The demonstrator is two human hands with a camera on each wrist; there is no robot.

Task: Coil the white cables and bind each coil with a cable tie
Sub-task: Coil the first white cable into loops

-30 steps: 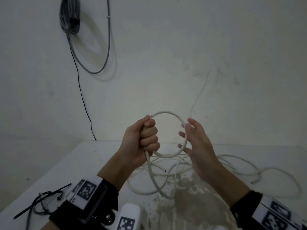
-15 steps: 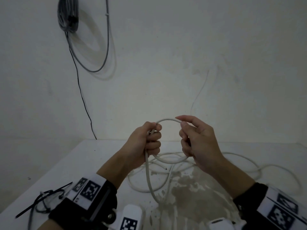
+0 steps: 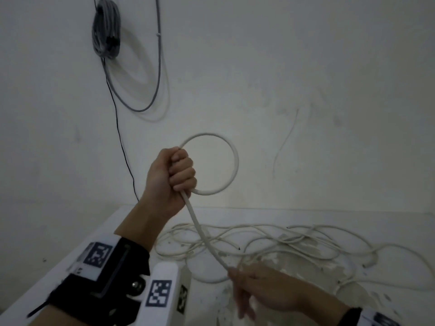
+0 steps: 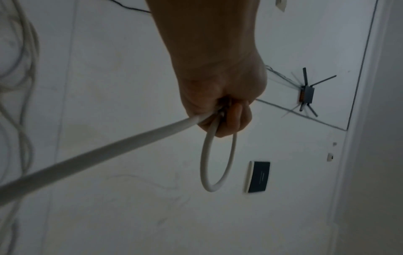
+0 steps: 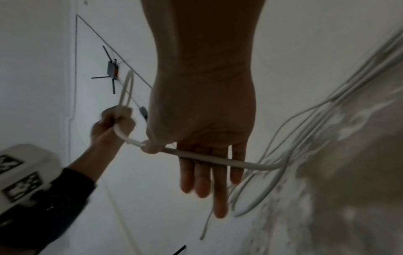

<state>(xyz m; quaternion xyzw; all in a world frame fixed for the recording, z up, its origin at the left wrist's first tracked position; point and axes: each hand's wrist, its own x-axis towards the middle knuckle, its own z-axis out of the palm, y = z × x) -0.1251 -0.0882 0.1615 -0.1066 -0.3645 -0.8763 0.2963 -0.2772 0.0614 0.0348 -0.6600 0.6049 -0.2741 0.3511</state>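
1. The left hand (image 3: 170, 177) has its fingers clamped on one loop of the white cable (image 3: 207, 135), raised above the bench (image 3: 259, 216).
2. The right hand (image 3: 266, 290) is lower: fingers straight, thumb hooked over the cable.
3. Risk: the tangled cables (image 3: 306, 241) could snag, and a pull would then deform the loop.

Right hand (image 3: 270, 290) blurred (head view)

Left grip (image 3: 173, 175) raised, fingers clenched in a tight fist; right grip (image 3: 263, 290) lower and nearer, fingers straight, thumb curled inward.
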